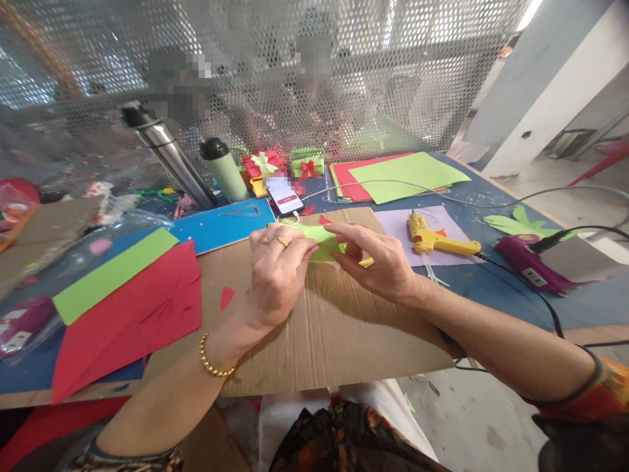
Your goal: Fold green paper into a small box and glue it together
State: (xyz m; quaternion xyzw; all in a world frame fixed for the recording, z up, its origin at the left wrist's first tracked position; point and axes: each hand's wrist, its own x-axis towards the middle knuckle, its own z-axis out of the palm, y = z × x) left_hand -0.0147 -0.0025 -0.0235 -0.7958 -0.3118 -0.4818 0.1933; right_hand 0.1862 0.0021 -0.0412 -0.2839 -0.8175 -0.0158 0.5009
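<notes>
Over the cardboard sheet point(373, 347), a piece of light green paper point(324, 248) lies between my two hands. My left hand point(280, 272) is closed on its left end, fingers pinched together and pointing away from me. My right hand point(378, 262) has its index finger at the paper's upper edge and its thumb at the lower right edge, gripping that end. Some yellow and red bits show partly beneath the right hand. A small red paper scrap point(227, 297) lies left of my left hand.
A yellow glue gun point(430, 239) rests on lilac paper point(393, 226) at the right, near a purple power strip point(525, 265). Beyond my hands are a phone point(286, 195), a green bottle point(225, 172) and a steel flask point(170, 157). Red paper point(128, 321) lies left.
</notes>
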